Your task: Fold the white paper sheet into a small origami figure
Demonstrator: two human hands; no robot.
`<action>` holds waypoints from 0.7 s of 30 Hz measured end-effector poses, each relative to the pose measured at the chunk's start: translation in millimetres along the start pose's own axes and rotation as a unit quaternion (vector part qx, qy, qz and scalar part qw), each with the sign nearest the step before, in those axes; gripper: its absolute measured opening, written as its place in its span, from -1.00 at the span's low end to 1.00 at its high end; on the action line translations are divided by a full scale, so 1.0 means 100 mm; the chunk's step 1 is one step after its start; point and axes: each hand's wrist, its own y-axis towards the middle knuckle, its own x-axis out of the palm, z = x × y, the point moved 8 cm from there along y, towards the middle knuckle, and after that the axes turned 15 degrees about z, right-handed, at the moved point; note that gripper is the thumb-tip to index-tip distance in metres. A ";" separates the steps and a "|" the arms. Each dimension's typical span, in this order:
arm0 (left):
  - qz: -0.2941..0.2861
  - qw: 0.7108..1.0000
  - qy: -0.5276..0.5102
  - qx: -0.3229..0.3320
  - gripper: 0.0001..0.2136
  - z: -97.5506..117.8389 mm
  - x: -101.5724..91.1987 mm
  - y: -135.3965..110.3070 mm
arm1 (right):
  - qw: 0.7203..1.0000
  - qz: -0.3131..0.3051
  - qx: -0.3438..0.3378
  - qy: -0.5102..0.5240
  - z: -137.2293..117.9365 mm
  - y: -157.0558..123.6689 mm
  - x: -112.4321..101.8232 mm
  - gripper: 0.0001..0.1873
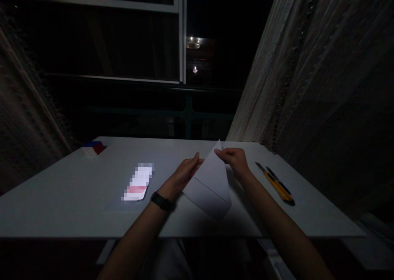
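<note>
A white sheet of paper point(211, 181) lies partly folded on the white table point(67, 190) in front of me, its far corner lifted into a point. My right hand point(235, 160) pinches that raised corner between thumb and fingers. My left hand point(184, 173) lies flat against the paper's left edge with its fingers stretched out, pressing it down. A dark watch sits on my left wrist.
A lit phone point(138, 182) lies to the left of my hands. A small red, white and blue block point(93, 147) sits at the far left corner. Two yellow utility knives point(275, 183) lie to the right. A curtain point(323, 87) hangs at the right, a dark window behind.
</note>
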 end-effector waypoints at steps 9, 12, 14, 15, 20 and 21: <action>0.162 0.966 0.129 0.157 -0.59 0.07 -0.22 0.05 | 0.996 0.083 0.034 -0.018 0.26 0.11 -0.08 -0.62; 0.203 0.948 0.152 0.190 -0.67 0.11 -0.27 0.06 | 0.995 0.062 0.075 0.020 0.29 0.06 -0.02 -0.61; 0.240 0.937 0.156 0.198 -0.69 0.14 -0.34 0.06 | 0.993 0.012 0.113 0.040 0.33 -0.03 0.06 -0.63; 0.261 0.931 0.153 0.202 -0.69 0.15 -0.39 0.06 | 0.990 -0.020 0.134 0.043 0.37 -0.10 0.11 -0.63; 0.323 0.906 0.144 0.233 -0.66 0.13 -0.58 0.08 | 0.976 -0.102 0.187 0.041 0.65 -0.34 0.23 -0.61; 0.328 0.902 0.150 0.237 -0.66 0.12 -0.60 0.08 | 0.977 -0.096 0.188 0.040 0.70 -0.33 0.22 -0.60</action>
